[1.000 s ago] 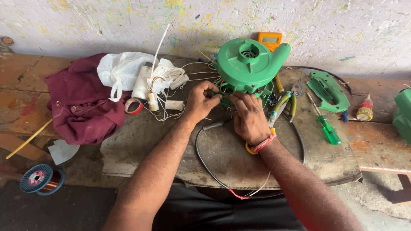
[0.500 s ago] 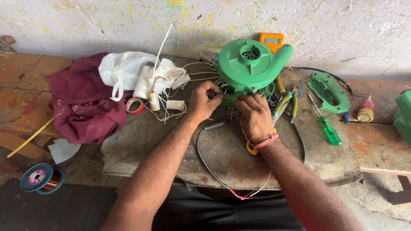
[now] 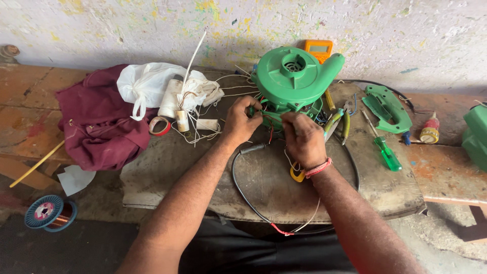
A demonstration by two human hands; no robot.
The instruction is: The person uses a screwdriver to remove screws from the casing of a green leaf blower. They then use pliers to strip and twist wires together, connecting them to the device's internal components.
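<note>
Left hand (image 3: 242,119) and right hand (image 3: 303,138) cover the underside of the blower (image 3: 294,81); what the fingers (image 3: 253,105) pinch there cannot be told. Wires at that spot too fine to separate. Meter (image 3: 317,49) half hidden behind the blower. Green casing (image 3: 476,136) cut off by right edge. Cable (image 3: 253,203) passes under the right forearm. Table (image 3: 167,172) front edge hidden by arms.

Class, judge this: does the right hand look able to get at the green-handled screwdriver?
Probably yes. The screwdriver lies uncovered on the bench just beside the right hand, with nothing between them.
</note>
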